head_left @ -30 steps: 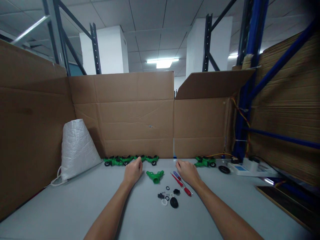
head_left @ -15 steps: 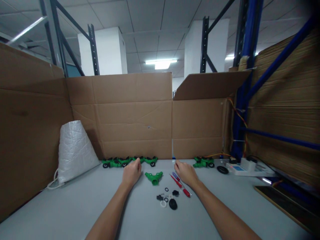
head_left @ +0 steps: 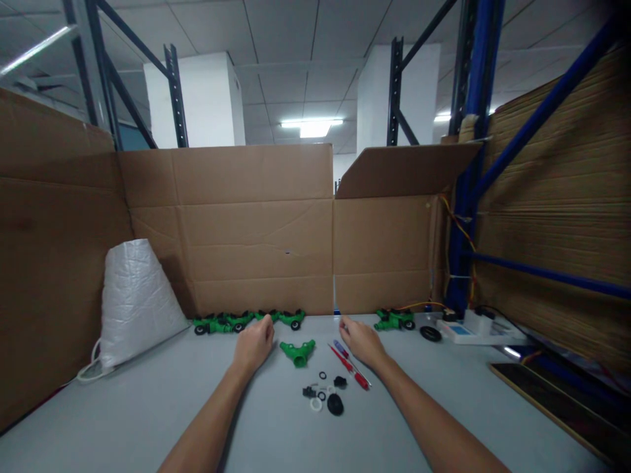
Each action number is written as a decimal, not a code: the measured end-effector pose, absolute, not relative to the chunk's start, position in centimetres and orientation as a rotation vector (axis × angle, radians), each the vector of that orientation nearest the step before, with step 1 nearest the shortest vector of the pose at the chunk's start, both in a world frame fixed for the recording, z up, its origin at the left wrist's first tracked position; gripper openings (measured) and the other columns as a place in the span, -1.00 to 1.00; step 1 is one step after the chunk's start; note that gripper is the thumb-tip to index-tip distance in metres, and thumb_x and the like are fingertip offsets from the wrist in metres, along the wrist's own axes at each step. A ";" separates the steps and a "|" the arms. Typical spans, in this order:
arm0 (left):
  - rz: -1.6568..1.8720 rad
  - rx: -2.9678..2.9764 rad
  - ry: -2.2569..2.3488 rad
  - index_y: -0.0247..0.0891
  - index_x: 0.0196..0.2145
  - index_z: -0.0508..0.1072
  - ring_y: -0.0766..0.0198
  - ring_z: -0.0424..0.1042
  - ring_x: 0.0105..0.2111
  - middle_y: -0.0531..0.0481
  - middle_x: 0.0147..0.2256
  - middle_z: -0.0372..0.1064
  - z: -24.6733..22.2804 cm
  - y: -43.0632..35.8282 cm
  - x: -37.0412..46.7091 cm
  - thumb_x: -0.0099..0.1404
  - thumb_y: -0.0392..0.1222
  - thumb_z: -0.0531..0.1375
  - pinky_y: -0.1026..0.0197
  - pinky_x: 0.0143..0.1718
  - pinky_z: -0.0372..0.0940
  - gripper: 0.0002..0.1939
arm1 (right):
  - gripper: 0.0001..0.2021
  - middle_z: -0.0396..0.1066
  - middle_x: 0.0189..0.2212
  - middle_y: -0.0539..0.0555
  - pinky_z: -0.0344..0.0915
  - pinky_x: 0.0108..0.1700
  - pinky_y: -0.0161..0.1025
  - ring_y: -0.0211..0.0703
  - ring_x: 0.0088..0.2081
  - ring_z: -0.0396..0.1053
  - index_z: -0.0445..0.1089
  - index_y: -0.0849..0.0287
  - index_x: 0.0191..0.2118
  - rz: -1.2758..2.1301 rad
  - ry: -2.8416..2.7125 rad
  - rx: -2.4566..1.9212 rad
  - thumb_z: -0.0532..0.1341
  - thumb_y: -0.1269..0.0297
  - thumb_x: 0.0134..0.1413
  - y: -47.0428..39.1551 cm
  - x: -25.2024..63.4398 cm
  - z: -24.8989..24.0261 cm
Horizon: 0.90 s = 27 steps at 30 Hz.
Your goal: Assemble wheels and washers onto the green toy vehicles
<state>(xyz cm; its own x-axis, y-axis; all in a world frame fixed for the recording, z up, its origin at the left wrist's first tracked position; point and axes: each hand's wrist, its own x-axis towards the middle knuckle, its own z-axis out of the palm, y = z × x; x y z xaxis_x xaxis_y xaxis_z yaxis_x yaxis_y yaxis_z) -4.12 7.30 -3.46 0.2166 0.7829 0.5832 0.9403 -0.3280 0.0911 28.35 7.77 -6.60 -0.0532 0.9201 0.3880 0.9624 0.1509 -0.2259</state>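
My left hand (head_left: 254,343) is closed in a fist on the table, just in front of a row of green toy cars (head_left: 224,322). Nothing shows in it. My right hand (head_left: 361,339) is also closed, resting right of a green forked part (head_left: 298,353); no object is visible in its fingers. Beside it lie a red screwdriver (head_left: 351,369) and a purple-tipped tool (head_left: 340,348). Nearer the front are a black disc (head_left: 335,405), a white ring (head_left: 316,404), small black rings and black pieces (head_left: 340,381).
Another green toy car (head_left: 395,320) stands at the back right, near a black ring (head_left: 430,334) and a white power strip (head_left: 488,332). A silvery padded bag (head_left: 139,302) sits on the left. Cardboard walls (head_left: 256,230) and a blue rack post (head_left: 466,236) border the grey table (head_left: 123,420).
The whole view has shifted slightly, so things appear a little further left. Both hands remain closed in nearly the same places on the table.
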 end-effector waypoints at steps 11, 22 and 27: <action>-0.825 -2.312 -1.589 -0.16 -0.23 0.34 0.18 0.46 -0.34 -0.02 -0.34 0.48 -3.1 6.2 -4.0 0.53 -0.10 0.01 0.20 -0.36 0.06 -0.81 | -0.77 0.57 -0.20 0.14 0.08 -0.25 -0.26 -0.07 -0.17 0.51 0.42 0.11 0.00 -0.053 -1.940 -1.791 0.05 0.26 0.43 7.8 28.9 -6.8; -1.100 -2.482 -1.479 -0.20 -0.22 0.39 0.21 0.36 -0.36 0.01 -0.38 0.41 -2.3 5.8 -3.7 0.51 -0.05 0.05 0.22 -0.31 0.16 -0.78 | -0.77 0.50 -0.38 0.01 0.14 -0.24 -0.28 -0.14 -0.31 0.42 0.44 0.15 -0.06 0.201 -1.916 -1.471 0.10 0.24 0.31 6.2 29.2 -7.1; -1.077 -2.516 -1.454 -0.21 -0.21 0.43 0.17 0.36 -0.30 -0.02 -0.36 0.40 -2.4 5.7 -3.5 0.51 -0.05 0.05 0.19 -0.27 0.20 -0.75 | -0.78 0.49 -0.37 0.02 0.19 -0.21 -0.26 -0.14 -0.31 0.41 0.45 0.15 -0.08 0.197 -1.937 -1.338 0.10 0.23 0.31 5.5 28.0 -6.1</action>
<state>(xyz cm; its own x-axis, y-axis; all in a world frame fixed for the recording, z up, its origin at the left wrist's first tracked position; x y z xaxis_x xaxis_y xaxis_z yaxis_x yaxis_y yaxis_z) -3.50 5.69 -2.38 0.3184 0.7468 0.5838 0.7762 -0.5590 0.2917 28.02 5.53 -6.07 -0.1624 0.8532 0.4956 0.7362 0.4392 -0.5149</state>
